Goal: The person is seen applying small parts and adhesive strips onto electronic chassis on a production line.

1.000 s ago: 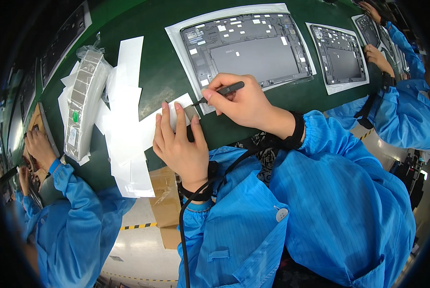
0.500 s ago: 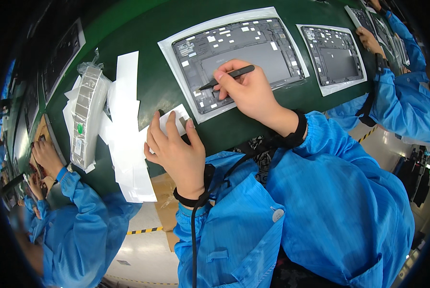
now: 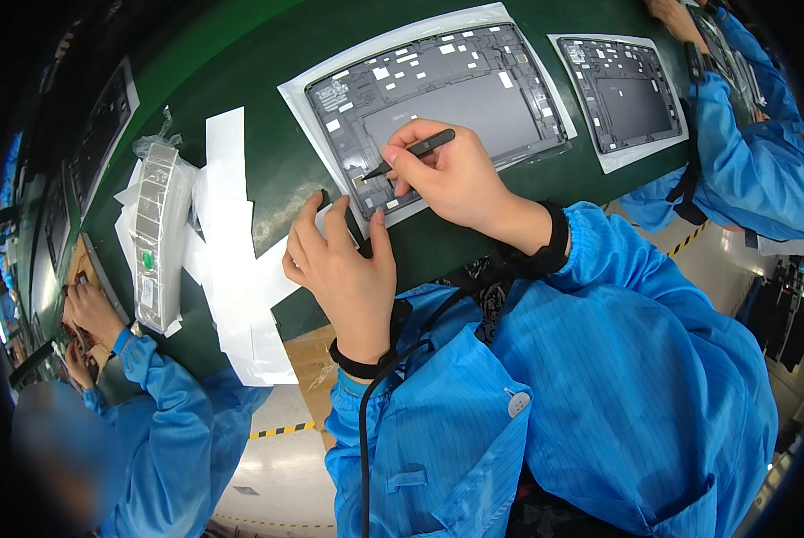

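My right hand (image 3: 463, 179) pinches black tweezers (image 3: 434, 142) like a pen. Their tip meets the lower-left part of a dark tablet housing (image 3: 473, 108), beside a small pale patch. The housing lies on a white backing sheet (image 3: 299, 93) and carries several small white pads. My left hand (image 3: 348, 278), fingers apart and slightly bent, rests by the near-left corner of that sheet. Under its fingertips is the end of a white paper strip (image 3: 276, 273), partly hidden by the hand. Black bands circle both my wrists, and a cord runs from the left one.
Overlapping white paper strips (image 3: 230, 224) lie left of my left hand. Beyond them is a plastic-wrapped long pack (image 3: 157, 238) with a green dot. A second tablet housing (image 3: 630, 103) lies on the right. Co-workers' hands (image 3: 92, 314) work at the far left and upper right.
My left hand has shifted right, toward the housing's corner. The tweezers have moved slightly left over the housing, staying in my right hand. The whole view has shifted a little.
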`<state>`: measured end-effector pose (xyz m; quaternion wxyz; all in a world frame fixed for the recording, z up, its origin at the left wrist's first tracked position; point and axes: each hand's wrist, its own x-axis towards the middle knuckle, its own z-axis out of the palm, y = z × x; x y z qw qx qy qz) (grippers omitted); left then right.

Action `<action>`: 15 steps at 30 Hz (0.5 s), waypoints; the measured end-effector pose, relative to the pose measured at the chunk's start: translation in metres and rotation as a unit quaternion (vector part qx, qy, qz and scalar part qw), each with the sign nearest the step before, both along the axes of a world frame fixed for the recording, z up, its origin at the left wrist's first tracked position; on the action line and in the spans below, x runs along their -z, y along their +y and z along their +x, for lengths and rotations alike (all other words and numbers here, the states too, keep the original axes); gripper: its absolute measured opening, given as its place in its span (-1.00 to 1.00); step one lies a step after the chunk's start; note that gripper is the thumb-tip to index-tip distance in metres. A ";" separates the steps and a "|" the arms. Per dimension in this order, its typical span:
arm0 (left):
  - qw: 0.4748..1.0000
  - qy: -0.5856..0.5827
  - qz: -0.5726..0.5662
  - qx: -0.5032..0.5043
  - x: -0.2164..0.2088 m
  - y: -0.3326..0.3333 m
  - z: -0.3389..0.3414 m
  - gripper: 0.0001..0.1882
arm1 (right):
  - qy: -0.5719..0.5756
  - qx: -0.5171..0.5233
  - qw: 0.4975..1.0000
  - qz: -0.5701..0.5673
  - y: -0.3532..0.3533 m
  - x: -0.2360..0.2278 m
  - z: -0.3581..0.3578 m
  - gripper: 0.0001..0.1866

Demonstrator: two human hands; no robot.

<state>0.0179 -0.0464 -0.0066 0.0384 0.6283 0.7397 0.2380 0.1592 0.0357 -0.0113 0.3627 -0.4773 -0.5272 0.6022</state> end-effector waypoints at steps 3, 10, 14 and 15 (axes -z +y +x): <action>1.000 -0.008 0.007 -0.001 0.000 0.002 0.001 -0.64 | -0.001 0.002 1.000 0.001 0.000 0.000 0.000 -0.84; 0.995 0.094 0.000 0.031 0.000 0.005 0.015 -0.57 | -0.005 -0.001 1.000 -0.004 0.000 0.000 -0.001 -0.85; 0.988 0.150 -0.020 0.036 -0.002 0.009 0.021 -0.56 | 0.016 0.034 0.999 0.010 -0.002 0.007 0.000 -0.85; 0.985 0.166 -0.027 0.034 -0.004 0.011 0.022 -0.56 | 0.044 0.067 0.996 0.030 -0.003 0.008 0.000 -0.85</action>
